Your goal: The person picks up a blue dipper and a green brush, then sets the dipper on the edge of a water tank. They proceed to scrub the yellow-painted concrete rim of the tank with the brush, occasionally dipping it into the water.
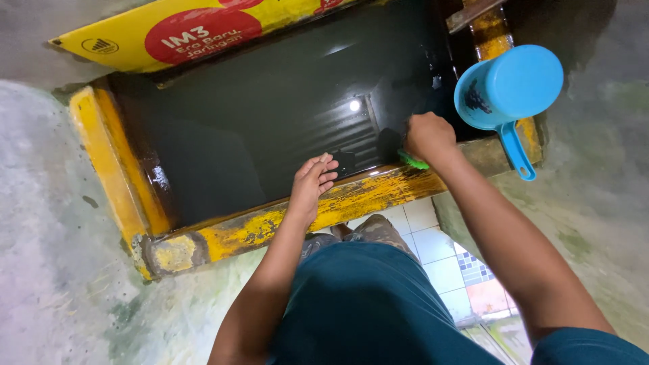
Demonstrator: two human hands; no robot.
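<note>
A dark tank of water (270, 115) with a worn yellow rim (270, 226) fills the middle of the head view. My left hand (312, 184) rests flat on the near rim, fingers together and pointing into the tank. My right hand (427, 137) is closed around a green brush (412, 161) and presses it against the inner wall at the tank's near right corner. Only a small part of the brush shows under my fist.
A blue plastic water dipper (507, 88) with a long handle sits on the right rim beside my right hand. A yellow and red sign board (196, 30) leans along the far edge. Grey concrete (47, 223) surrounds the tank; white floor tiles (433, 243) lie below.
</note>
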